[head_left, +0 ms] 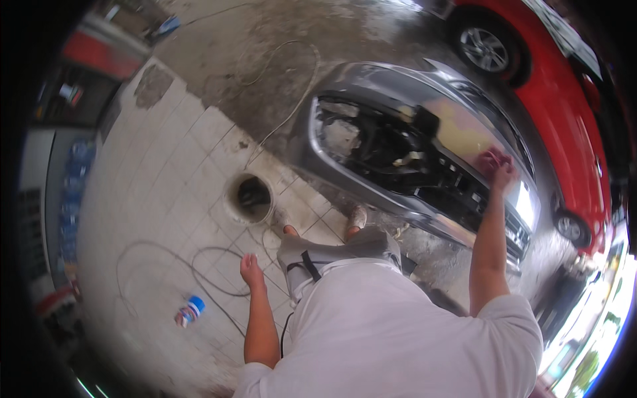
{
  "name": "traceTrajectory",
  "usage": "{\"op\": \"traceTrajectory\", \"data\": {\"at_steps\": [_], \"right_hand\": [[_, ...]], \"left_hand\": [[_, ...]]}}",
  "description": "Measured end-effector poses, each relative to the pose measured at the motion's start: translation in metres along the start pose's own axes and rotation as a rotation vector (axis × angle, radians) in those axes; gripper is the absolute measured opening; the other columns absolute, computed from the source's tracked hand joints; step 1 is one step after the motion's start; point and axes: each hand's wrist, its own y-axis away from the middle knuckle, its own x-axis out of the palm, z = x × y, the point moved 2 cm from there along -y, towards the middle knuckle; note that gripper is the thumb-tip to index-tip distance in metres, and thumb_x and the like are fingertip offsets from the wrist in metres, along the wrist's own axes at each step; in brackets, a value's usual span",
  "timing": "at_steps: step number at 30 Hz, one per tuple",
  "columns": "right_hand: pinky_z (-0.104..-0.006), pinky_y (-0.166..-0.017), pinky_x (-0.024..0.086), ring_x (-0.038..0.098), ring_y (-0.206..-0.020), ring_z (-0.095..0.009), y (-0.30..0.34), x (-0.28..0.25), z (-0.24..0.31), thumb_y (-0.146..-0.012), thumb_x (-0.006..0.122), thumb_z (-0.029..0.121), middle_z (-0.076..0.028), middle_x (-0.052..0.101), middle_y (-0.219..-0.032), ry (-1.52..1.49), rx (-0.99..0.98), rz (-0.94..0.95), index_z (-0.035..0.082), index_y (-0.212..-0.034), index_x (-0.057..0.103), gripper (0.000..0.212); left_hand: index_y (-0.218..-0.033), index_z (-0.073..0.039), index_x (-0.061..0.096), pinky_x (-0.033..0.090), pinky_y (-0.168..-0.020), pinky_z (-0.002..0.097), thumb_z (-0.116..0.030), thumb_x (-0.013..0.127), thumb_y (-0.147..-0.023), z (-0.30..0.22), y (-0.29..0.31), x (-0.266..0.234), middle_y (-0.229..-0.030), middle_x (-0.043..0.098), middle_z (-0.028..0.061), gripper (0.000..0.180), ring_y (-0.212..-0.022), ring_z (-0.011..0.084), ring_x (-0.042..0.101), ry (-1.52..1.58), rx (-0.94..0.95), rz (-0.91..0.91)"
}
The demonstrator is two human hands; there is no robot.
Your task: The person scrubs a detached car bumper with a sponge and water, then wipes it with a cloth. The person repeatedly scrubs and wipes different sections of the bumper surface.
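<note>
A grey car bumper (371, 189) stands on the wet floor ahead and to my right, with black openings and a yellowish patch on its glossy upper face. My right hand (505, 175) reaches to that face near its right end, fingers bent inward. A dark red shape shows at the fingertips; whether it is a cloth or a reflection, I cannot make out. Down by my left side, away from the bumper, hangs my left hand (251, 270) with its fingers curled closed. A faint whitish spot shows at its fingertips, too small to name.
A round pale bucket (232, 207), dark inside, stands by my feet. A thin cable (169, 247) loops over the tiles, near a blue-and-white container (191, 309) lying on its side. Beyond the bumper is a red car (564, 119). Blue bottles (74, 192) line the left side.
</note>
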Motion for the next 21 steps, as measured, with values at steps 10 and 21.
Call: {"op": "traceTrajectory", "data": {"at_steps": [10, 21], "right_hand": [[-0.0350, -0.085, 0.059, 0.070, -0.099, -0.017, 0.563, -0.040, 0.294, -0.098, 0.068, -0.003, -0.010, 0.071, -0.114, -0.659, -0.524, 1.444, -0.001, -0.136, 0.061, 0.039], [-0.0467, -0.112, 0.045, 0.050, -0.140, -0.035, 1.006, 0.381, 0.264, -0.086, 0.074, 0.027, -0.015, 0.050, -0.154, 0.127, -1.534, 1.481, 0.014, -0.149, 0.055, 0.067]], "left_hand": [[-0.137, 0.004, 0.058, 0.055, -0.094, 0.0334, -0.026, 0.064, -0.106, -0.140, 0.003, 0.067, -0.126, 0.070, 0.0139, 0.043, -0.110, 0.0229, 0.070, 1.075, -0.197, 0.530], [-0.125, 0.005, 0.067, 0.055, -0.092, 0.0329, -0.006, 0.068, -0.094, 0.135, -0.100, 0.028, -0.116, 0.073, 0.0113, 0.032, -0.104, 0.0212, 0.071, 0.532, -0.517, -0.016]]}}
